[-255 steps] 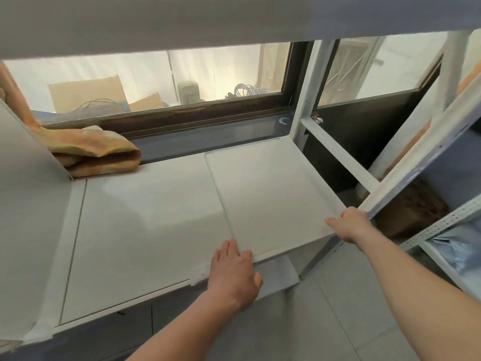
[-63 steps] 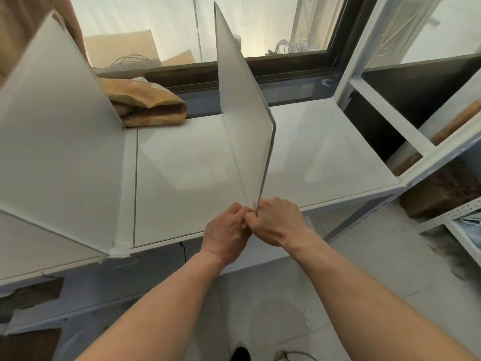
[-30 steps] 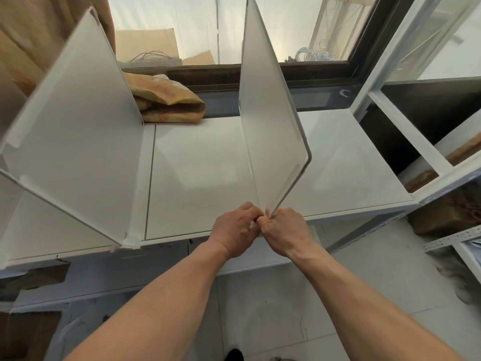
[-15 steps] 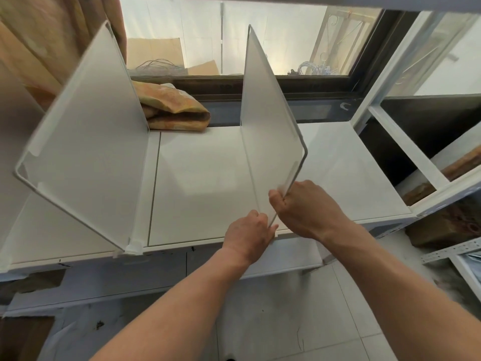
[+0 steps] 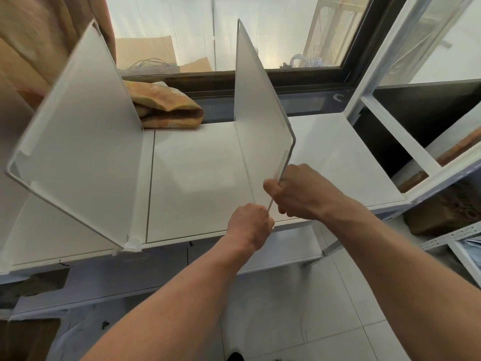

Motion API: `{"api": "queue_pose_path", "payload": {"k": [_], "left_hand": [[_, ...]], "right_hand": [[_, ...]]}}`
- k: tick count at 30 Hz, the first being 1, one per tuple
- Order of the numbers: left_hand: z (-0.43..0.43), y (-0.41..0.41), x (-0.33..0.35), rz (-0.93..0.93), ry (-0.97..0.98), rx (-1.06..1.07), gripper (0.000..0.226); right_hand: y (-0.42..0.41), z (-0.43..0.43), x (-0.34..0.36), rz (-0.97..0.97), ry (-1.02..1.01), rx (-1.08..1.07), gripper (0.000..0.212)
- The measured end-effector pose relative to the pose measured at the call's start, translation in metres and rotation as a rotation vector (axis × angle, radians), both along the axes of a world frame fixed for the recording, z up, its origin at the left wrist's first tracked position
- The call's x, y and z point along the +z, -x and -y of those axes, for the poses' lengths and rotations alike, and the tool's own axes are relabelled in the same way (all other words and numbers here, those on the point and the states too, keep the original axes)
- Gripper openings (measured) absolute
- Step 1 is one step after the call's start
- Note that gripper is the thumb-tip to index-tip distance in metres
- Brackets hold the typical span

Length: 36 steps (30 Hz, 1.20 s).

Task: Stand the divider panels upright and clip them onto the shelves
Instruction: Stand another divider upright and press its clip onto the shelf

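Head view, left hand low, right hand pinching divider panel

On the shelf two divider panels stand upright: the left panel at the shelf's left part, the middle panel near its centre, running from the front edge back toward the window behind the shelf. A folded cloth lies at the back of the shelf between the two panels, just beside the left one. At the middle panel's front edge, the right hand sits above and to the right of the left hand, and a rack frame stands to the shelf's right.
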<state>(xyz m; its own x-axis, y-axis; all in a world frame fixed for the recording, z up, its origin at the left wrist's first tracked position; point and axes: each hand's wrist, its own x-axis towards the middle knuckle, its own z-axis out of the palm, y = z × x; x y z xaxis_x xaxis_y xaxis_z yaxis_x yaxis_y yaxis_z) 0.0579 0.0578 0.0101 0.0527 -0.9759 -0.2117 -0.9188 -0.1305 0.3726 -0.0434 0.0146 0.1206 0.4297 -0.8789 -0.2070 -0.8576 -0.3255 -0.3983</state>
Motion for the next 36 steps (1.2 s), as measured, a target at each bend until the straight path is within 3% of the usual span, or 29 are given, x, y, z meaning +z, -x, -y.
{"api": "queue_pose_path", "payload": {"k": [2,5,12,16,36], "left_hand": [[0.000,0.001,0.006,-0.053,-0.024,0.084,0.034],[0.003,0.003,0.016,-0.116,-0.066,0.182,0.033],[0.010,0.015,0.029,-0.266,-0.183,0.319,0.025],[0.012,0.017,0.033,-0.263,-0.238,0.329,0.025],[0.018,0.014,0.036,-0.309,-0.366,0.285,0.030]], "right_hand": [[-0.002,-0.001,0.026,-0.005,0.070,0.023,0.051],[-0.005,0.000,0.065,-0.023,0.156,0.049,0.038],[-0.009,0.002,0.081,0.042,-0.025,-0.021,0.023],[-0.005,0.001,0.083,0.105,-0.105,-0.044,0.025],[-0.007,-0.002,0.091,0.114,-0.077,-0.041,0.023]]}}
